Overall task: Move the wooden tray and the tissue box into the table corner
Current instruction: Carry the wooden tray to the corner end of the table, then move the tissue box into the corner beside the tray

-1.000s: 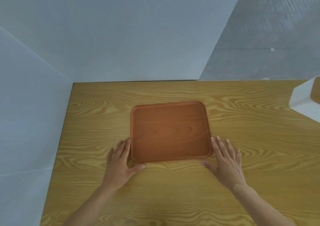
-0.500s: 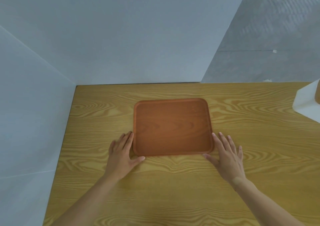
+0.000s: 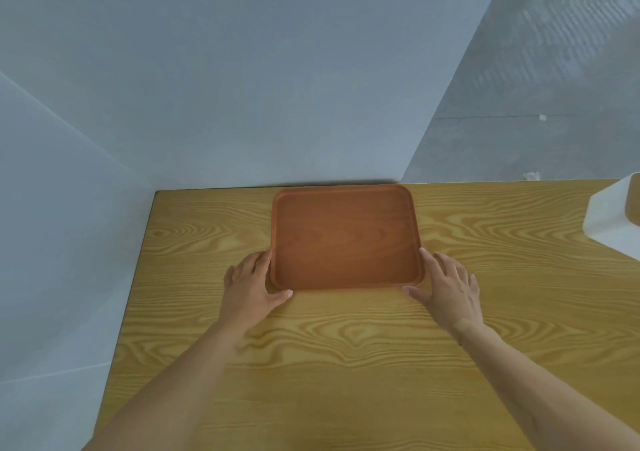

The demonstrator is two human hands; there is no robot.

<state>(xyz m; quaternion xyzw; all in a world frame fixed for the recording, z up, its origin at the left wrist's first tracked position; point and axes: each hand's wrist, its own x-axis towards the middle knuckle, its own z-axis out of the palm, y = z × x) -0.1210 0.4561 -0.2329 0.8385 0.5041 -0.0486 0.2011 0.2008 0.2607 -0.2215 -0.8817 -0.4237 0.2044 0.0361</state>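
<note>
Head view: reddish-brown wooden tray (image 3: 344, 239), square, rounded corners, low rim.

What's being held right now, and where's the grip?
The wooden tray, flat on the table. The left hand and right hand press its near corners from either side, thumbs along the near edge. No closed grip; it is not lifted.

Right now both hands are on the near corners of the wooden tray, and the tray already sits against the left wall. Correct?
Not quite. In the head view the hands, left and right, do hold the wooden tray's near corners, but bare table separates it from the left wall; it reaches the back wall instead.
</note>
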